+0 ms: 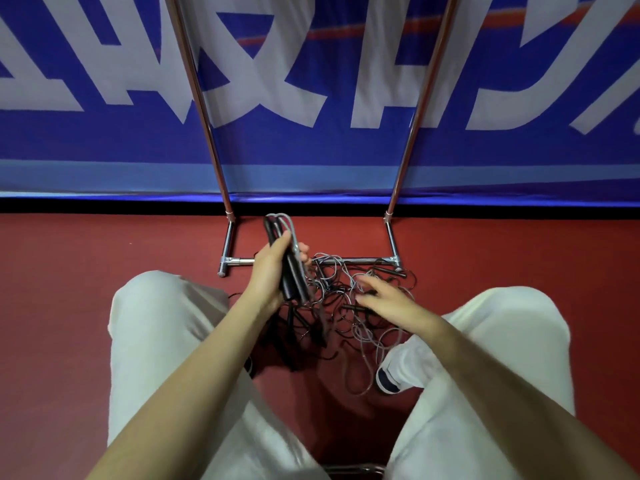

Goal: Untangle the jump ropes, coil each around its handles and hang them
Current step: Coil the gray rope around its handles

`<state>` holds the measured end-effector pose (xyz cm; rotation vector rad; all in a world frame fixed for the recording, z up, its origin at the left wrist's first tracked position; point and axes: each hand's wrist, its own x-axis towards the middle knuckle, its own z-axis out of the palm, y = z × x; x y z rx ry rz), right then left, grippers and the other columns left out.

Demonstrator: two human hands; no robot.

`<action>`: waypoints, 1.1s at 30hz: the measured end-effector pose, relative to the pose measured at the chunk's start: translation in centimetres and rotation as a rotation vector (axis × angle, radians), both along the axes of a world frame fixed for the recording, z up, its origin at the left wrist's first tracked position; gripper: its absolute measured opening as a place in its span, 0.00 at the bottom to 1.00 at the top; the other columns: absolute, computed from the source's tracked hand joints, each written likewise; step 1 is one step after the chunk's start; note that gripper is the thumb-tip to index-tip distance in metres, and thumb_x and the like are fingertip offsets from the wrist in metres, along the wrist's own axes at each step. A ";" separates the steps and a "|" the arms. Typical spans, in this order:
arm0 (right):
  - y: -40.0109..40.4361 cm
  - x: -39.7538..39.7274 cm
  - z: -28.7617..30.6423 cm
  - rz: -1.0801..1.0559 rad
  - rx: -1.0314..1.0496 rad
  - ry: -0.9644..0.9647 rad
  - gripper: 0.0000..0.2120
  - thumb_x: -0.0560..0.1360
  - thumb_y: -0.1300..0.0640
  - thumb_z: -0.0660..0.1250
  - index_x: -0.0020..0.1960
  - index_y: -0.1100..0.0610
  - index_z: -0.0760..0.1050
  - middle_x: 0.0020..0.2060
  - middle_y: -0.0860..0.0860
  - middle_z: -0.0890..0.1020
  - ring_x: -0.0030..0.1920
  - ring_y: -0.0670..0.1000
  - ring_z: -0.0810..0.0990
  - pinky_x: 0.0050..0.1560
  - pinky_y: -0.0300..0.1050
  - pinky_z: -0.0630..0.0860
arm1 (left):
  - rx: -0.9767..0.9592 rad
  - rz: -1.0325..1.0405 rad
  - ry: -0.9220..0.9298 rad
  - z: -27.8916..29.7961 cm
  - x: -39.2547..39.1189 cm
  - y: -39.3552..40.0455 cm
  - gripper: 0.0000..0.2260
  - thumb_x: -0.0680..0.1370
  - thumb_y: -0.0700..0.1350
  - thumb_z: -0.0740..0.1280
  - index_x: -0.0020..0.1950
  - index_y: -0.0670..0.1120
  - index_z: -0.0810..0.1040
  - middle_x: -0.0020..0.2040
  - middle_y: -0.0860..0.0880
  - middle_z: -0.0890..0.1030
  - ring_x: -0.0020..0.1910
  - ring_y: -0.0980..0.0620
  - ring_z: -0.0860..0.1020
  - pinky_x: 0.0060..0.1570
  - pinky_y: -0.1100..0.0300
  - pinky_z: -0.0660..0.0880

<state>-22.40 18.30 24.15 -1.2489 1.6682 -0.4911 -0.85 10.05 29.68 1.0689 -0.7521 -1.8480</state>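
Fingers [304, 252] of my left hand [268, 271] curl round a bundle of black jump rope handles [292, 282], thumb pressed against their near side, with loops of black and grey cord [277, 221] sticking out past my grip toward twelve o'clock. More cord trails from the bottom of the bundle down into the tangled pile of jump ropes [346, 306], which lies on the red floor [104, 254] between my knees, at about four o'clock from the held bundle.

At three o'clock from that hand, my right hand [388, 299] hovers low over the tangle, its fingers [367, 282] spread and relaxed, gripping nothing; whether the tips touch the cords I cannot tell. Both forearms reach forward from the bottom of the view, the left one angled from seven o'clock, the right from five o'clock, above my legs in light trousers [156, 341]. A white shoe [398, 372] sits beside the near edge of the pile.

Beyond the pile, at twelve o'clock, stands the chrome rack [394, 237], its base bar running just behind the ropes and its two uprights rising before a blue banner [311, 150] with large white lettering.
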 end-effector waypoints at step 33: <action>-3.0 12.3 3.5 -0.581 -0.144 -0.733 0.13 0.84 0.55 0.53 0.48 0.58 0.74 0.25 0.50 0.66 0.21 0.45 0.62 0.23 0.37 0.58 | -0.020 0.300 0.267 0.3 -3.1 -1.3 0.03 0.83 0.40 0.60 0.52 0.45 0.73 0.32 0.52 0.72 0.28 0.57 0.70 0.32 0.64 0.73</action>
